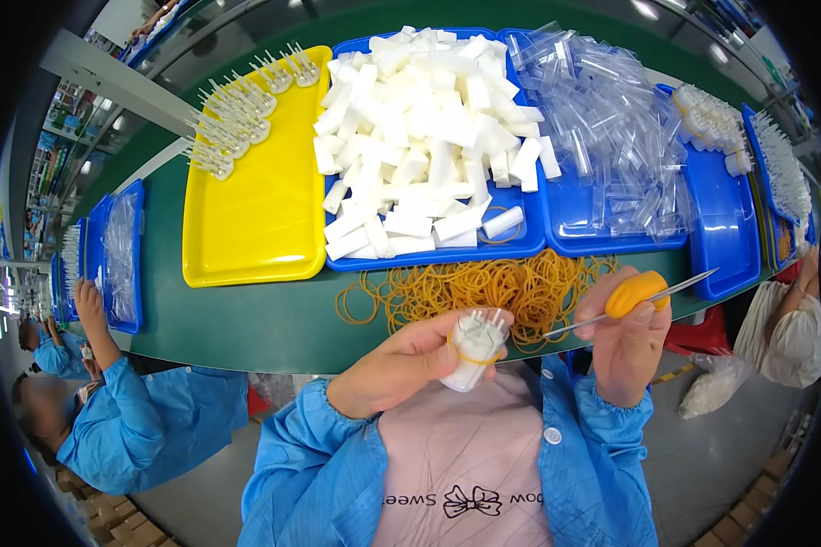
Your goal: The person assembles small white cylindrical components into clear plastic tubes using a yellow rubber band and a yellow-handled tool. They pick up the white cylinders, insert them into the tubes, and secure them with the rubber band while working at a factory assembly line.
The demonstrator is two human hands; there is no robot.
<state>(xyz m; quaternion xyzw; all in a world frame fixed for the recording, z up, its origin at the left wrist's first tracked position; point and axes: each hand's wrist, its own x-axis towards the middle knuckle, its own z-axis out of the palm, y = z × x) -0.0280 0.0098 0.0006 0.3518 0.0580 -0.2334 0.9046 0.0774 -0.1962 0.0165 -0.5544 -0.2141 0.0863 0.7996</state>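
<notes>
My left hand (401,360) is closed around a white plastic piece (472,357) with short prongs on top and a yellow rubber band around its middle. My right hand (625,339) grips a tool with an orange handle (637,294); thin pointed metal sticks out on both sides of it, and I cannot make out its exact kind. One metal end points toward the white piece, apart from it. Just beyond both hands, a heap of amber rubber bands (483,287) lies on the green table.
Ahead, a blue tray (401,263) holds white foam blocks (410,137). Left of it, a yellow tray (255,237) carries several pronged white pieces (233,118). On the right, another blue tray (611,244) bears clear plastic sleeves (602,128). A co-worker in blue (146,424) sits at left.
</notes>
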